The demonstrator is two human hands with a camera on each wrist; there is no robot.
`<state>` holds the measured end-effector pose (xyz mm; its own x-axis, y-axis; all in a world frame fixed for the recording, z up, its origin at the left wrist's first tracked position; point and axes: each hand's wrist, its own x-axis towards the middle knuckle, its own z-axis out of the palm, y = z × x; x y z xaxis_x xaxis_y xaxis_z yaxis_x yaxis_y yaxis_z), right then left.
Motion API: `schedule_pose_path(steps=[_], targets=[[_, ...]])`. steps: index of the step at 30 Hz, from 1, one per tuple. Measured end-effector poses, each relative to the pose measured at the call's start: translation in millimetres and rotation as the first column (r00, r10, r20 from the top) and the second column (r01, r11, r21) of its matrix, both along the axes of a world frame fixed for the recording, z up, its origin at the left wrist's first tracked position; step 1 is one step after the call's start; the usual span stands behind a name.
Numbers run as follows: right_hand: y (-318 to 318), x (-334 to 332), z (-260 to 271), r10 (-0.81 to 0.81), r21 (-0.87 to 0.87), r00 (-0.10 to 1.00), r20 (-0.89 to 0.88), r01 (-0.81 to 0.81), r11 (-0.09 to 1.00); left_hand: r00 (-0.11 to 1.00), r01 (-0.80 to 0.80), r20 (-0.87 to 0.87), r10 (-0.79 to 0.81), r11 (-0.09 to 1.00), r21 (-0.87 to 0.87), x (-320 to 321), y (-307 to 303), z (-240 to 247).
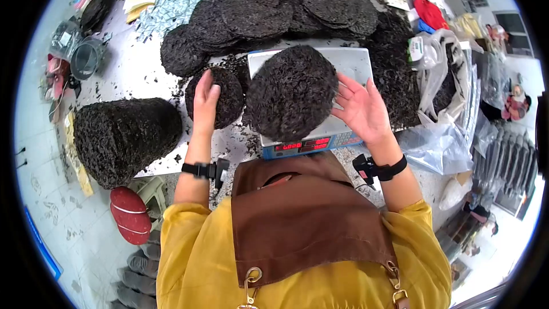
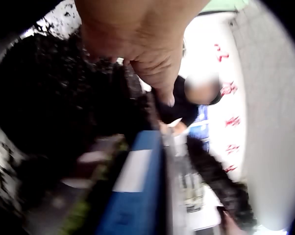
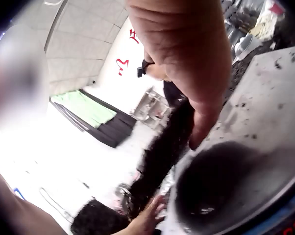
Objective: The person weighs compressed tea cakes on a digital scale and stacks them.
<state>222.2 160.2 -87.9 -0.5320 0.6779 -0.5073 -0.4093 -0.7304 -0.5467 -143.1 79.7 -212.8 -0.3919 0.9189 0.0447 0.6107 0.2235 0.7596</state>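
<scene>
A thick, round, flaky dark disc, like pressed dried seaweed, covers much of the white-topped scale in the head view. In the right wrist view this disc appears edge-on above the scale's plate, with a dark shadow on it. My right hand is at the disc's right rim, palm up, fingers loosely extended. To the left of the disc, my left hand has its fingers extended over a smaller dark disc. Red digits glow on the scale's front display.
Several similar discs lie overlapped behind the scale. A tall dark stack lies at the left. Loose dark flakes and a plastic bag are at the right. Small packets are heaped at the back.
</scene>
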Motion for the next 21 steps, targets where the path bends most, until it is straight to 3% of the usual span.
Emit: schedule_pose_path(steps=[1, 2, 4, 6, 8, 10, 11, 12, 14, 15, 16, 17, 18, 19, 20, 21], targets=[[-6.8, 9.0, -16.8, -0.018, -0.053, 0.996, 0.09, 0.022, 0.998, 0.939, 0.12, -0.264, -0.221, 0.928, -0.352, 9.2, -9.0, -6.0], [-13.5, 10.5, -26.0, -0.034, -0.096, 0.984, 0.177, 0.052, 0.994, 0.766, 0.112, -0.414, -0.492, 0.736, -0.667, 15.5, -17.8, -12.7], [-16.1, 15.1, -37.6, -0.048, -0.117, 0.991, 0.122, 0.063, 0.991, 0.77, 0.116, -0.404, -0.493, 0.732, -0.672, 16.5, -23.3, -27.1], [-21.0, 3.9, -39.1, -0.053, 0.059, 0.929, 0.366, 0.034, 0.998, 0.677, 0.102, -0.515, -0.526, 0.76, -0.642, 18.6, -27.2, -33.0], [-16.9, -0.1, -38.2, -0.073, 0.069, 0.945, 0.32, 0.053, 0.996, 0.681, 0.122, -0.504, -0.531, 0.761, -0.637, 10.0, -27.5, -22.8], [-16.3, 7.2, -40.2, -0.085, 0.048, 0.948, 0.307, 0.074, 0.996, 0.716, 0.219, -0.385, -0.582, 0.711, -0.668, 7.3, -24.2, -7.0], [-15.0, 12.7, -29.8, -0.141, 0.078, 0.951, 0.274, 0.124, 0.989, 0.746, 0.303, -0.393, -0.538, 0.8, -0.518, -7.8, -30.2, -5.2], [-13.7, 20.6, -18.6, -0.204, 0.105, 0.948, 0.244, 0.183, 0.977, 0.746, 0.303, -0.394, -0.538, 0.8, -0.518, -16.4, -32.2, -3.3], [-13.6, 39.1, 2.0, -0.248, 0.165, 0.953, 0.172, 0.22, 0.961, 0.867, 0.282, -0.385, -0.316, 0.949, -0.144, -30.4, -38.8, 10.2], [-13.2, 46.9, 9.2, -0.339, 0.209, 0.922, 0.186, 0.3, 0.931, 0.931, 0.076, -0.352, -0.093, 0.995, -0.061, -29.5, -39.5, 31.6], [-13.2, 52.6, 16.3, -0.428, 0.253, 0.882, 0.199, 0.376, 0.892, 0.945, -0.137, -0.298, 0.134, 0.991, 0.012, -26.7, -39.2, 59.5], [-13.4, 54.8, 26.7, -0.488, 0.327, 0.853, 0.185, 0.415, 0.849, 0.941, -0.326, -0.085, 0.326, 0.945, 0.012, -26.6, -38.9, 81.9], [-13.9, 52.1, 38.0, -0.529, 0.424, 0.836, 0.145, 0.43, 0.797, 0.842, -0.457, 0.428, 0.328, 0.856, 0.243, -15.7, -34.1, 92.1], [-16.1, 50.5, 44.7, -0.613, 0.545, 0.764, 0.201, 0.432, 0.718, 0.64, -0.51, 0.72, 0.267, 0.849, 0.138, 3.2, -29.9, 115.0], [-19.3, 47.3, 51.1, -0.696, 0.66, 0.677, 0.241, 0.411, 0.629, 0.346, -0.521, 0.919, 0.19, 0.853, 0.02, 27.4, -25.4, 132.2], [-24.8, 36.2, 58.7, -0.764, 0.804, 0.49, 0.42, 0.19, 0.564, 0.247, -0.477, 0.949, 0.197, 0.877, -0.058, 54.4, -20.6, 134.1]])
